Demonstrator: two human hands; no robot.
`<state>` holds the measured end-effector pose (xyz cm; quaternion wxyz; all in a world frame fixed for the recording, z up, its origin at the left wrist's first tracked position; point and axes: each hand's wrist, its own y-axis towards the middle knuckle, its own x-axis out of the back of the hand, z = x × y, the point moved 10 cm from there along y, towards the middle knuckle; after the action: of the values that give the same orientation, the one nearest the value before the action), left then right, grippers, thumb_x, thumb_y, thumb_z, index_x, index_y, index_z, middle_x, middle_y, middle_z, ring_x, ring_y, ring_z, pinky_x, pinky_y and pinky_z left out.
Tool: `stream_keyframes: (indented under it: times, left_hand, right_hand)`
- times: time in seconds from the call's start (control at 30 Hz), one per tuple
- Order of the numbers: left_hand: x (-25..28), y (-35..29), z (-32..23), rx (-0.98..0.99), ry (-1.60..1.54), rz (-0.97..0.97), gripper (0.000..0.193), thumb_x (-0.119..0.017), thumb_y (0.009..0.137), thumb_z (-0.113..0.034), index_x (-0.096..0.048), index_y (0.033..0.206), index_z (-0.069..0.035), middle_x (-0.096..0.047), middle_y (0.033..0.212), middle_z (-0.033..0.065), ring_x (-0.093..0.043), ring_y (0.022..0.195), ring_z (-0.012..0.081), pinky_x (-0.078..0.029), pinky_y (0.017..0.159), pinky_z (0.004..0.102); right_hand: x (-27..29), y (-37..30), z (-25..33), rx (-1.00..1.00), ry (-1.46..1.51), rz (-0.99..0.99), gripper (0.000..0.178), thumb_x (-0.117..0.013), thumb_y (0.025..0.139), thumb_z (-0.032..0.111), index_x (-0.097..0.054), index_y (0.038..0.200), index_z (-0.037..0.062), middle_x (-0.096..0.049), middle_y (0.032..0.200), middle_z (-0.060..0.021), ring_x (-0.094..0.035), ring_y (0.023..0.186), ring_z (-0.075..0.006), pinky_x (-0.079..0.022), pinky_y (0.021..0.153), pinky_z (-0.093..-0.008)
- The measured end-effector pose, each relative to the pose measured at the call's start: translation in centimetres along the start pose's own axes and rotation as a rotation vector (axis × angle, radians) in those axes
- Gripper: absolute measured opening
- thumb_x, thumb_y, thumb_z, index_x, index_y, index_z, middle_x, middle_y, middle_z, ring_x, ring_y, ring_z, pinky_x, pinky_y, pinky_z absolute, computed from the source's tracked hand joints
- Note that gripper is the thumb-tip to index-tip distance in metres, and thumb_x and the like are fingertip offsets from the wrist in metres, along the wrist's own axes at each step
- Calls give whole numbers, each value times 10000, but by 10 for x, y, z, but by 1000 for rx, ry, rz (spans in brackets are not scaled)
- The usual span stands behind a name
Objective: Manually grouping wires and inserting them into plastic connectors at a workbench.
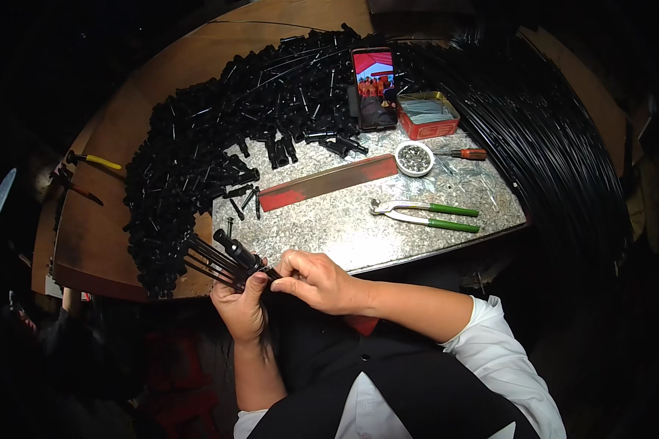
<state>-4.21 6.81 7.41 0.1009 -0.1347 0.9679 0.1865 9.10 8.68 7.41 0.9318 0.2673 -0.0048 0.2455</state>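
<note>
In my left hand (240,313) is a sheaf of thin black rods (214,265), fanned out toward the upper left. A black tubular fitting (239,252) lies across the top of them, gripped by the same fingers and tilted up to the left. My right hand (318,282) is closed, thumb and fingers pinching the lower right end of that fitting, where a dark piece shows between the two hands. The fingertips hide exactly what is pinched there. Both hands are just off the near edge of the stone-topped board (329,241).
A heap of black fittings (220,124) covers the left and back. Long black rods (534,117) lie at right. Also present: green-handled pincers (425,216), a red-brown bar (329,183), a white bowl (414,159) of metal bits, a screwdriver (470,154), a red tin (428,130) and a phone (374,88).
</note>
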Motion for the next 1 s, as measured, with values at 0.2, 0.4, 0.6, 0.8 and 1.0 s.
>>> stream_keyframes:
  times: [0.2, 0.4, 0.6, 0.8, 1.0]
  left_hand:
    - [3, 1, 5, 49, -12, 80, 294, -740, 745, -67, -604, 990, 22, -637, 907, 70, -612, 815, 146, -488, 786, 279]
    - [-8, 4, 14, 121, -115, 248, 300, -721, 765, -90, -595, 1006, 36, -631, 980, 105, -618, 869, 169, -484, 814, 290]
    - [-19, -4, 11, 36, 59, -75, 549, -576, 835, 42, -313, 1317, 50, -553, 1152, 138, -570, 989, 169, -455, 867, 286]
    - [-31, -15, -9, -176, 554, -142, 624, -609, 813, -32, -251, 1301, 118, -504, 1087, 150, -528, 937, 182, -446, 802, 297]
    - [-9, -2, -2, 113, 323, -24, 378, -545, 843, -23, -387, 1172, 78, -508, 928, 77, -503, 829, 116, -449, 724, 268]
  right_hand:
    - [-5, 1, -22, -395, 323, 170, 259, -644, 843, 192, -480, 734, 24, -516, 620, -47, -513, 508, -130, -397, 466, -278]
    - [-13, -4, -35, -455, 530, 237, 229, -646, 852, 181, -497, 736, 52, -527, 646, -9, -503, 458, -63, -367, 407, -196]
    - [-6, 2, -53, -459, 460, 49, 198, -637, 856, 140, -505, 748, 40, -564, 684, -24, -509, 488, -65, -389, 429, -190]
    - [1, 13, -28, -155, -4, -132, 226, -657, 823, 96, -481, 701, 23, -523, 629, -25, -486, 562, -69, -401, 469, -228]
    - [-17, 10, -17, -248, 190, -66, 209, -557, 859, 76, -441, 721, -29, -468, 734, -119, -565, 529, -171, -469, 462, -258]
